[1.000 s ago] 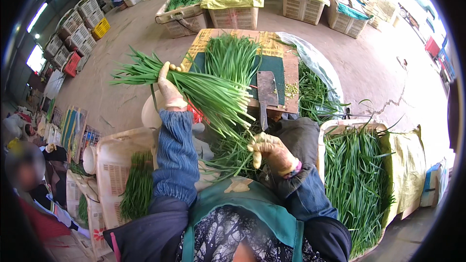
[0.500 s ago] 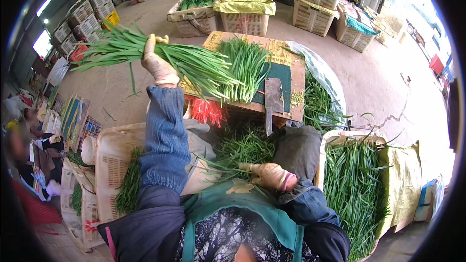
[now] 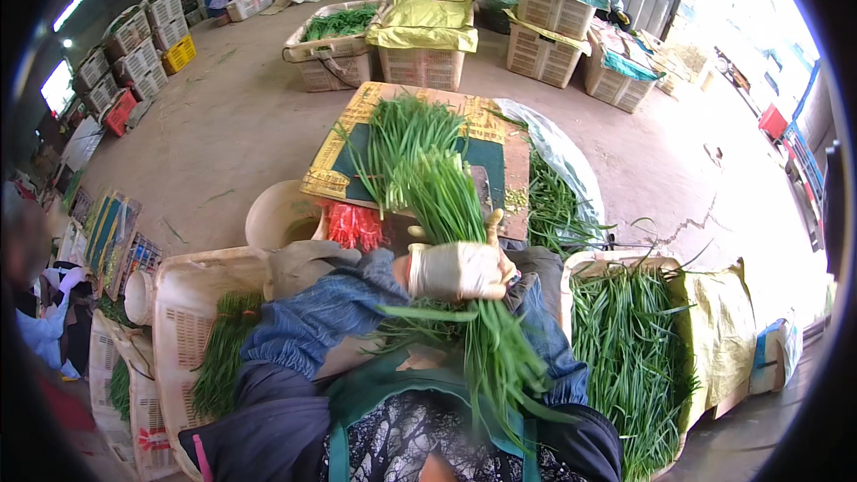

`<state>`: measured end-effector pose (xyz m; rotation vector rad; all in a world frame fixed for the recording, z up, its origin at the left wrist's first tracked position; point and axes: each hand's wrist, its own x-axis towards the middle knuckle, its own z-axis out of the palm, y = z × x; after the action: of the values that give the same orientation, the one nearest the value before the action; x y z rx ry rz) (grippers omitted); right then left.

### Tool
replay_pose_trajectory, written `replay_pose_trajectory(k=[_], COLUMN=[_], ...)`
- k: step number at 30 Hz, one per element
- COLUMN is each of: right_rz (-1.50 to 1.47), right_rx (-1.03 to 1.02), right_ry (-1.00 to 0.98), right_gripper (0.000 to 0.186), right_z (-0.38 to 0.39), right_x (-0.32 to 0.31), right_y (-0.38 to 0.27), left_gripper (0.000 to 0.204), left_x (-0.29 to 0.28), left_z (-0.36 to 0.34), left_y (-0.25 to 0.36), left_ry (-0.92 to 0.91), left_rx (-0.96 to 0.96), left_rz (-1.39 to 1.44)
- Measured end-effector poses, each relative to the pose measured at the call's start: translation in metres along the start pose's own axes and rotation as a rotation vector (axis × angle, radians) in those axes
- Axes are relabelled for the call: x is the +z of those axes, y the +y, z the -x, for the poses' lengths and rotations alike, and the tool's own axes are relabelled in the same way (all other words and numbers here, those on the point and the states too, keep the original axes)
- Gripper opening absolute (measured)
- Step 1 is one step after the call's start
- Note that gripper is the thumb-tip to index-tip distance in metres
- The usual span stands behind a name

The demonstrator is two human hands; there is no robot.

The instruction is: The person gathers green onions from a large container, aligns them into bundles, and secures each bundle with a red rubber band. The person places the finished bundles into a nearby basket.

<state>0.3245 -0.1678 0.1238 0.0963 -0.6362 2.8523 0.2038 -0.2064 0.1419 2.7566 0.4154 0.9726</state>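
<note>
My left hand (image 3: 451, 270), in a pale glove, is closed on a bunch of green chives (image 3: 442, 192) held upright at the centre, leaves hanging toward my lap. My right hand (image 3: 496, 245), partly hidden behind it, grips the same bunch from the right. Behind them, a pile of chives (image 3: 402, 120) lies on a board (image 3: 335, 170) with a green mat and yellow tape. A cleaver (image 3: 482, 184) on the board is mostly covered by the bunch. Red ties (image 3: 353, 228) hang below the board's left side.
A cream bucket (image 3: 272, 214) stands left of the board. Crates of chives flank me, left (image 3: 187, 339) and right (image 3: 634, 366). A plastic-lined heap (image 3: 562, 196) adjoins the board. Covered crates (image 3: 420, 58) stand ahead. A co-worker (image 3: 45, 312) is at far left; others work farther back.
My left hand has swung the bunch down and rightward from the upper left into the centre, turning it upright. My right hand has risen from my lap to meet it.
</note>
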Motion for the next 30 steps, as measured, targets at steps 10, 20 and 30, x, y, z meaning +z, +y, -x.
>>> replay_pose_trajectory(k=[10, 20, 30], right_rz=[0.142, 0.407, 0.433], right_rx=[-0.170, -0.170, -0.145], right_ry=[0.178, 0.263, 0.360], right_gripper=[0.068, 0.063, 0.062], right_z=[0.044, 0.051, 0.054], right_x=[-0.048, -0.029, -0.015], right_y=[0.009, 0.011, 0.017], left_gripper=[0.049, 0.028, 0.025], left_x=[0.011, -0.049, -0.011], left_z=[-0.009, 0.046, 0.053], left_y=[0.072, 0.034, 0.010], left_ry=[-0.240, 0.823, 0.675], left_rx=[-0.021, -1.032, -1.220], left_rz=[0.538, 0.274, 0.010])
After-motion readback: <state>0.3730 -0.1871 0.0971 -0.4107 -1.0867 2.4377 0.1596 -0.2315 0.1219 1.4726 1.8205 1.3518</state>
